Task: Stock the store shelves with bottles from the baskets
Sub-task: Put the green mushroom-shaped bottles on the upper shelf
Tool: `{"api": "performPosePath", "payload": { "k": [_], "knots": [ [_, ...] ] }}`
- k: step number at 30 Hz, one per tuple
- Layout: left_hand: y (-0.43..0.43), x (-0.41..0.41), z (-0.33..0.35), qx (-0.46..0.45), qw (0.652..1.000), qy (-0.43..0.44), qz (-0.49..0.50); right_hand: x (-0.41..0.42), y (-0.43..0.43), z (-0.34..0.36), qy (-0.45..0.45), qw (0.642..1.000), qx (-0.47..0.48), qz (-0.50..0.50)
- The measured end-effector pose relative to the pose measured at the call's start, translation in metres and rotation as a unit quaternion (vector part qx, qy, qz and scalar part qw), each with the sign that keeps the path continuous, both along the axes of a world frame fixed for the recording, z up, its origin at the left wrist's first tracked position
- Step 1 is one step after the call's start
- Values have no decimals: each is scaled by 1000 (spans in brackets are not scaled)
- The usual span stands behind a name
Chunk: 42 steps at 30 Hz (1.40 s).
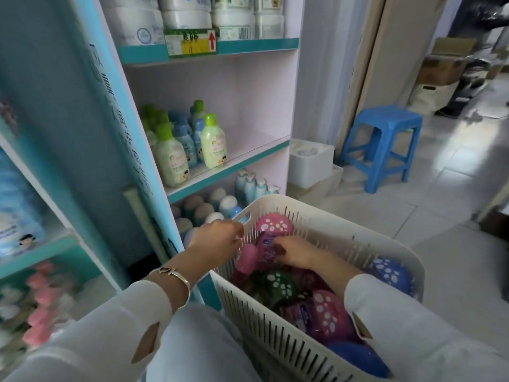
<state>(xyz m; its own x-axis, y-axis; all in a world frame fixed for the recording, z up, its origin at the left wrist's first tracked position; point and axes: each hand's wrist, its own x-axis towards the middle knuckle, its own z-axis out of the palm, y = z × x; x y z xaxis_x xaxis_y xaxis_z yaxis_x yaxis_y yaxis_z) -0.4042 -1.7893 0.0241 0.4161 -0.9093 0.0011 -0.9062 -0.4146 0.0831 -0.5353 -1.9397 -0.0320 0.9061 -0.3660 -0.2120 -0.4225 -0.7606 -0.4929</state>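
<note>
A white slotted basket (325,216) sits in front of me, filled with several bottles with spotted caps in pink (274,226), green (278,283) and blue (391,274). My left hand (217,235) grips the basket's left rim beside its handle slot. Inside the basket, my right hand (294,253) curls its fingers round a pink bottle (256,255) with a purple label. The shelf unit (228,164) stands just left of the basket; its middle shelf holds green-capped bottles (212,142) on the left side only.
The lower shelf holds round-capped bottles (217,199) and pump bottles (250,186). White tubs (187,15) fill the top shelf. A white box (311,164) and a blue stool (382,144) stand on the tiled floor to the right. Cardboard boxes (440,70) sit further back.
</note>
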Motion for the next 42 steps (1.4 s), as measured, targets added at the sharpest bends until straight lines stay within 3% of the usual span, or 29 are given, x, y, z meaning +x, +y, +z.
{"api": "performPosePath", "payload": {
  "k": [3,7,11,18,30,34,42],
  "knots": [
    [-2,5,-11,-19,1000,10,-5,11,5,-7,-14,1000,6,8],
    [-6,12,-22,-27,1000,-9,-13,22,4,-25,83,994,-72,-8],
    [-7,13,-34,-24,998,-51,-35,24,0,-43,172,982,-79,-14],
    [-4,9,-40,-38,997,-59,-43,25,2,-56,161,983,-91,-6],
    [-4,8,-40,-33,997,-64,-40,12,7,-55,208,976,-16,-70],
    [-4,6,-38,-26,997,-67,-37,11,12,-54,184,977,23,-106],
    [-6,-2,-31,44,993,-91,-63,21,23,-35,150,986,18,-66]
  ]
}}
